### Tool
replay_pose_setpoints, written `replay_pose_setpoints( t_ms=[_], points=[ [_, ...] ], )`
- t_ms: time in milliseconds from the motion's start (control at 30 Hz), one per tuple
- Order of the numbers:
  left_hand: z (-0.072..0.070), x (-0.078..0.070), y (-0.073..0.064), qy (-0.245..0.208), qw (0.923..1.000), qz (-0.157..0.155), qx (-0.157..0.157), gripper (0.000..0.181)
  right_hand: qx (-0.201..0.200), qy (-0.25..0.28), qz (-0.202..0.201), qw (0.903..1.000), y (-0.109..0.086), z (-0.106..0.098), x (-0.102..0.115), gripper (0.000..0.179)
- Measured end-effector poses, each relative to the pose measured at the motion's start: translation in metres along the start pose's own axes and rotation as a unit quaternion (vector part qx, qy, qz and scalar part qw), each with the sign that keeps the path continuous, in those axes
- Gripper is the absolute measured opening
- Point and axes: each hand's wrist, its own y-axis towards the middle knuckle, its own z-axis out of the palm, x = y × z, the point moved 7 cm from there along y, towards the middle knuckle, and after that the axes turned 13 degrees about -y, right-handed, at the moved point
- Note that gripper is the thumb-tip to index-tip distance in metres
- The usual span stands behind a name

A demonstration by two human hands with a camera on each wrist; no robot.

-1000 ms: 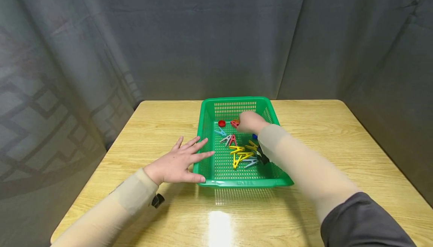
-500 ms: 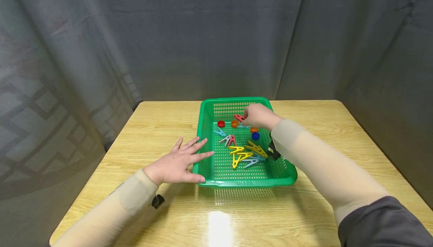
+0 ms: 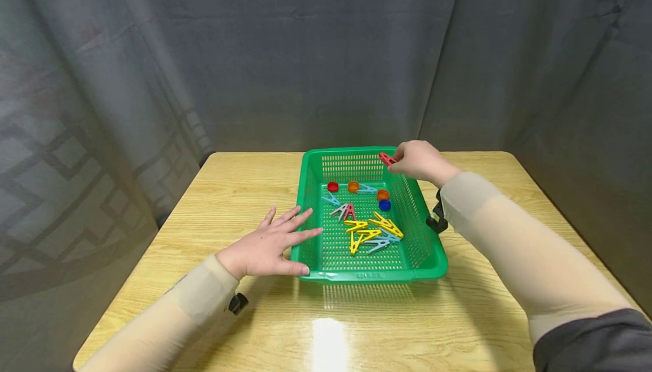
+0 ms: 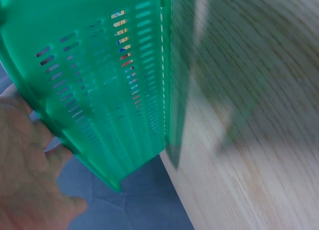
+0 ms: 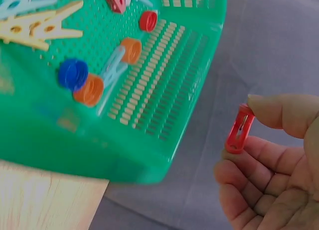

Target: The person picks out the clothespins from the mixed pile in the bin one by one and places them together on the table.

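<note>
My right hand pinches a red clothespin between thumb and fingers, above the far right corner of a green plastic basket. In the right wrist view the red clothespin shows end-on, with its metal spring visible. My left hand lies with spread, straight fingers over the basket's left rim. Inside the basket lie several yellow clothespins, light blue ones, a grey clothespin and another red clothespin. A red bottle cap, two orange caps and a blue cap sit toward its far side.
The basket stands on a light wooden table, near its far edge. A grey curtain hangs behind and along both sides. Small black devices are strapped under both wrists.
My right hand has lifted the red clothespin from the basket's far part and carried it up and to the right. The light blue clothespin and caps beneath are uncovered. My left hand stays put.
</note>
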Motion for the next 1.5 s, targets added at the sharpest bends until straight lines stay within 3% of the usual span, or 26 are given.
replay_pose_setpoints(
  t_ms=[300, 567, 900, 1333, 1500],
  points=[
    [-0.001, 0.002, 0.000, -0.003, 1.0000, -0.005, 0.000, 0.079, -0.018, 0.017, 0.047, 0.9986, -0.004, -0.007, -0.034, 0.036],
    [0.000, 0.003, 0.000, -0.011, 0.9999, -0.011, 0.001, 0.079, -0.027, 0.032, 0.085, 0.9955, -0.005, -0.002, -0.069, 0.037],
    [0.000, 0.003, -0.001, -0.003, 1.0000, -0.006, -0.004, 0.078, -0.002, 0.024, 0.103, 0.9944, 0.000, 0.034, -0.099, 0.038],
    [0.000, 0.003, -0.002, -0.008, 0.9999, -0.008, -0.001, 0.079, 0.011, 0.033, 0.098, 0.9946, 0.005, 0.087, -0.109, 0.027],
    [0.000, 0.001, -0.002, -0.006, 1.0000, -0.003, -0.006, 0.080, 0.009, 0.033, 0.092, 0.9952, 0.005, 0.100, -0.109, 0.032]
  ],
)
